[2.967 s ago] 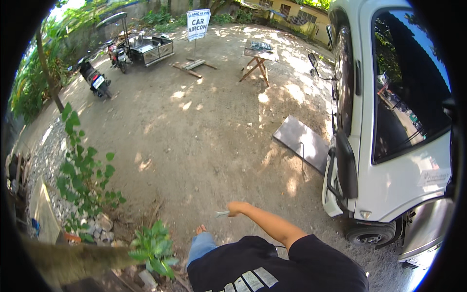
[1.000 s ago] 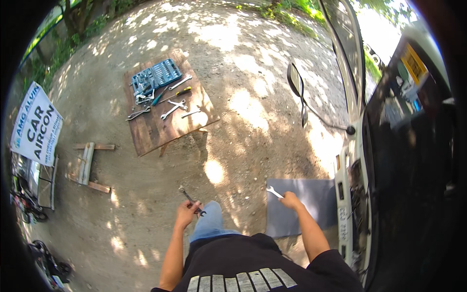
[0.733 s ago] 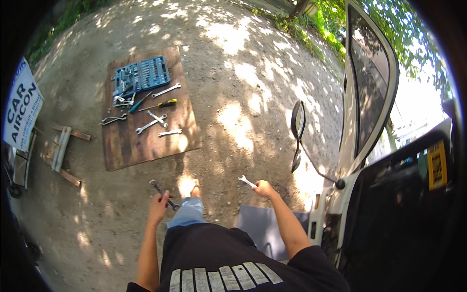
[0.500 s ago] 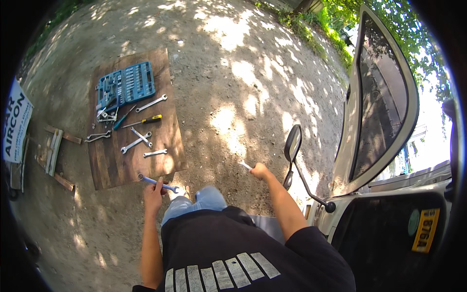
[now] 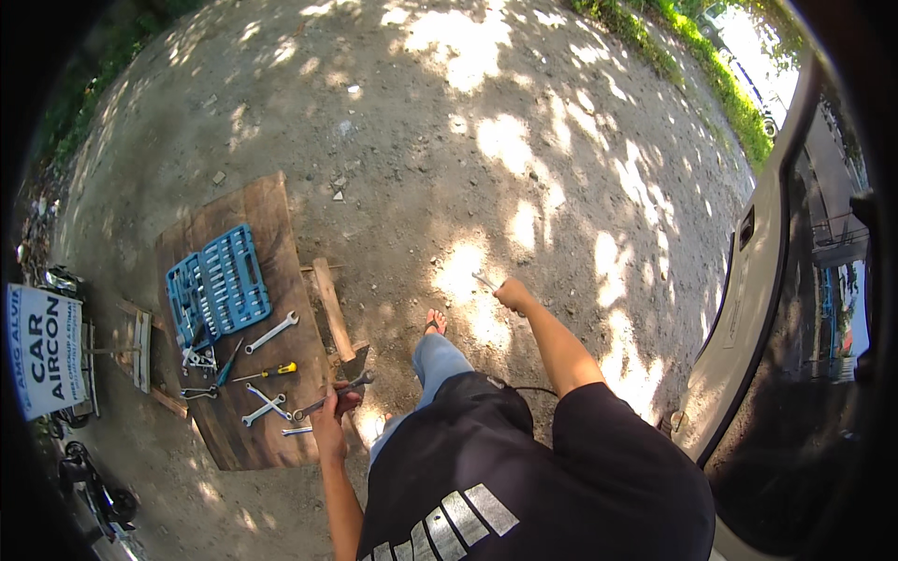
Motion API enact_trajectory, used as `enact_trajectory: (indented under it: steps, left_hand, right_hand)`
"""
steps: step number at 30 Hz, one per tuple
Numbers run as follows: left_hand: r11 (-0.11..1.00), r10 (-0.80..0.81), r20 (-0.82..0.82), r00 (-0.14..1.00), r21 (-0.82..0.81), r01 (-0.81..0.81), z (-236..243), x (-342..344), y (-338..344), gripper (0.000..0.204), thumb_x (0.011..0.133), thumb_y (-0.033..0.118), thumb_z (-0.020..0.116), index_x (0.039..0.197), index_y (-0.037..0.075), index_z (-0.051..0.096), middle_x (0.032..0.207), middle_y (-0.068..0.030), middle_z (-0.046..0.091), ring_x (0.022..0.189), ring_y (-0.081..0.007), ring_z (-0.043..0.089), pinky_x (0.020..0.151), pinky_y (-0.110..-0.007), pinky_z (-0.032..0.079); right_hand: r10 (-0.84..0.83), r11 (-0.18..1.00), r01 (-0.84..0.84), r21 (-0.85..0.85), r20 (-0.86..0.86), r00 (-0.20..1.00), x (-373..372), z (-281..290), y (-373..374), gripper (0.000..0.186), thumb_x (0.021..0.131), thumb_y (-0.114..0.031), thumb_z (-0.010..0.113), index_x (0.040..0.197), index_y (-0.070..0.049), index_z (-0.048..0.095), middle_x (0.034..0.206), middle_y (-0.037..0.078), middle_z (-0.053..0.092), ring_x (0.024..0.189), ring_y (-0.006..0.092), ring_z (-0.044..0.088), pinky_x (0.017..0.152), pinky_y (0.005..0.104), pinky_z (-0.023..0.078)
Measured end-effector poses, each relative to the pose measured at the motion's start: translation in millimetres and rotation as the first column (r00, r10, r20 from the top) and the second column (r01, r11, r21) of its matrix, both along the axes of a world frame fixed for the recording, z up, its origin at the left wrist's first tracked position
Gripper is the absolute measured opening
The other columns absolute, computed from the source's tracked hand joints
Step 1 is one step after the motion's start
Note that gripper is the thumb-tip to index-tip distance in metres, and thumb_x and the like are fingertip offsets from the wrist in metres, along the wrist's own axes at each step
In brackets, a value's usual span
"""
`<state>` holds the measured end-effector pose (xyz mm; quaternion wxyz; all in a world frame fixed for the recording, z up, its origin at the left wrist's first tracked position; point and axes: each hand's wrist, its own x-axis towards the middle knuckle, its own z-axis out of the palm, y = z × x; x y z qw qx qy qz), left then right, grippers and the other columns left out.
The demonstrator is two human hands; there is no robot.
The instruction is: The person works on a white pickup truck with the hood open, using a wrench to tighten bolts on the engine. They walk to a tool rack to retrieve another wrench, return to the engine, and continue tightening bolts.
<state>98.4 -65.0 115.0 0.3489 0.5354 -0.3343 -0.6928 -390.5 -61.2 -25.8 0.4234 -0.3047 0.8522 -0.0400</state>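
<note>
The left hand (image 5: 328, 423) gripped a dark wrench (image 5: 364, 379) around its shank at the wooden table's (image 5: 224, 438) near right edge; the right hand (image 5: 511, 295) was closed on a second wrench (image 5: 484, 280), well apart to the right. Correct carrying, I judged, required keeping both ends clear of the crossed wrenches (image 5: 269, 407).

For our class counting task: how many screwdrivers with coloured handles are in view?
2: a yellow-and-black-handled screwdriver and, left of it, a teal-handled screwdriver, both on the brown wooden tabletop. More could be hidden.
</note>
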Motion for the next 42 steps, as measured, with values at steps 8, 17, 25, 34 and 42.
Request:
enact_trajectory:
  steps: [8, 17, 25, 34, 42]
  left_hand:
    - [0.999, 0.051, -0.196, 0.979, 0.021, -0.047, 18.8, -161.5, -125.9, 0.031, 0.106, 0.029, 0.041, 0.108, 0.001, 0.054, 0.095, -0.0128, 0.065, 0.091, -0.0222, 0.066, 0.086, -0.036, 0.052]
    - [0.858, -0.514, -0.13, 0.848, -0.101, 0.504, -1.8, -403.3, -351.2, 0.034, 0.106, 0.03, 0.041, 0.109, 0.001, 0.059, 0.097, -0.0116, 0.068, 0.091, -0.0211, 0.067, 0.086, -0.035, 0.05]
    - [0.427, -0.887, 0.075, 0.455, -0.237, 0.872, 30.1, -713.0, -511.0, 0.035, 0.102, 0.032, 0.046, 0.105, 0.002, 0.064, 0.096, -0.0081, 0.069, 0.088, -0.016, 0.064, 0.082, -0.03, 0.047]
    - [0.0, -0.939, 0.334, 0.086, -0.248, 0.969, -19.3, -1023.1, -556.8, 0.039, 0.102, 0.037, 0.043, 0.101, 0.003, 0.061, 0.093, -0.0067, 0.067, 0.081, -0.0149, 0.061, 0.076, -0.032, 0.048]
    - [0.259, -0.89, 0.455, 0.033, 0.446, 0.857, -208.0, -1093.0, -563.3, 0.038, 0.105, 0.037, 0.038, 0.104, 0.004, 0.058, 0.086, -0.007, 0.062, 0.066, -0.0179, 0.061, 0.058, -0.031, 0.047]
  right_hand:
    - [-0.041, 0.995, 0.039, -0.091, -0.019, 0.999, -155.5, 56.7, -113.5, 0.035, 0.085, -0.026, 0.066, 0.101, 0.005, 0.07, 0.083, 0.02, 0.07, 0.068, 0.0306, 0.069, 0.064, 0.0412, 0.054]
    - [-0.33, 0.944, 0.33, -0.016, -0.099, 0.939, -361.0, 49.6, -98.3, 0.038, 0.083, -0.03, 0.066, 0.097, 0.004, 0.071, 0.088, 0.024, 0.07, 0.084, 0.0319, 0.071, 0.076, 0.0431, 0.054]
    - [-0.78, 0.535, 0.834, 0.135, -0.3, 0.549, -436.4, 49.5, 35.0, 0.03, 0.088, -0.025, 0.066, 0.088, 0.005, 0.067, 0.066, 0.015, 0.064, 0.052, 0.0245, 0.062, 0.045, 0.0405, 0.046]
    - [-0.975, 0.073, 0.989, 0.13, -0.2, 0.098, -493.3, 32.7, 84.6, 0.025, 0.088, -0.017, 0.067, 0.082, 0.007, 0.064, 0.059, 0.01, 0.057, 0.046, 0.0199, 0.052, 0.041, 0.0383, 0.039]
    - [-0.994, -0.065, 0.979, 0.192, -0.098, -0.047, -658.1, 43.8, 84.7, 0.027, 0.089, -0.021, 0.066, 0.078, 0.004, 0.065, 0.061, 0.01, 0.059, 0.047, 0.0194, 0.054, 0.043, 0.037, 0.041]
